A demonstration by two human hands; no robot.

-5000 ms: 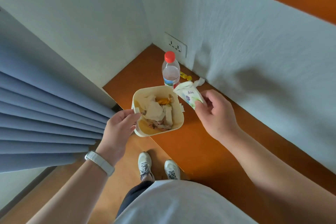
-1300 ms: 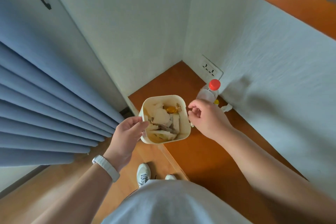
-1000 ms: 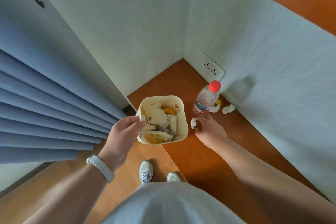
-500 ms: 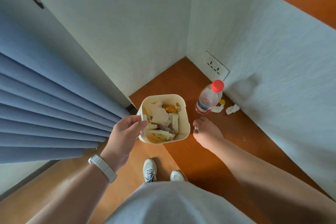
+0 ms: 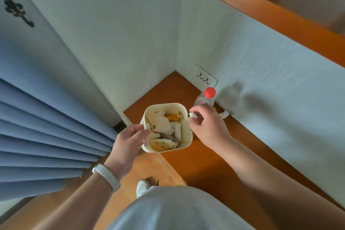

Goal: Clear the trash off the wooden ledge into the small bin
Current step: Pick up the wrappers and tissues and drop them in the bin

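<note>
A white paper scrap [image 5: 192,114] was pinched in the right hand [image 5: 209,125], just beside the small bin [image 5: 166,104], whose opposite rim the left hand [image 5: 127,142] gripped. Behind the right hand, a bottle [image 5: 205,99] and a tissue [image 5: 224,114] sat on the wooden ledge [image 5: 205,158].

We see the small cream bin [image 5: 164,105] upright at the wooden ledge [image 5: 205,164] edge, heaped with paper scraps and an orange wrapper [image 5: 171,117]. Just right of the bin, the right hand [image 5: 207,127] pinches a tiny white scrap [image 5: 192,115]. Farther right, a crumpled white scrap [image 5: 225,114] lies on the ledge.
</note>
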